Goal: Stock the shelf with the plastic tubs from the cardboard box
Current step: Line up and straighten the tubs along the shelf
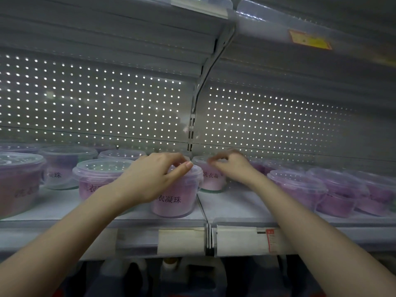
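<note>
Price rail (pixel 182 241), white shelf (pixel 235 202), pegboard back (pixel 96 99); left fingers (pixel 181 169) grip front tub (pixel 173 203); right fingers (pixel 216 160) curled, hold unclear.

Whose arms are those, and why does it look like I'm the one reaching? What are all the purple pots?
There is no robot here: these are a person's two bare arms. The one picture comes from a camera worn on the person's head, so you see what they see. They are reaching onto a shop shelf whose back wall is full of little holes. On it stand clear plastic tubs with lids and pink-purple filling. The left hand grips the top of the front tub. The right hand is curled over the tub behind, but it is blurry, so I cannot tell if it holds it. More tubs stand on both sides. Bottles show on the level below.
</note>
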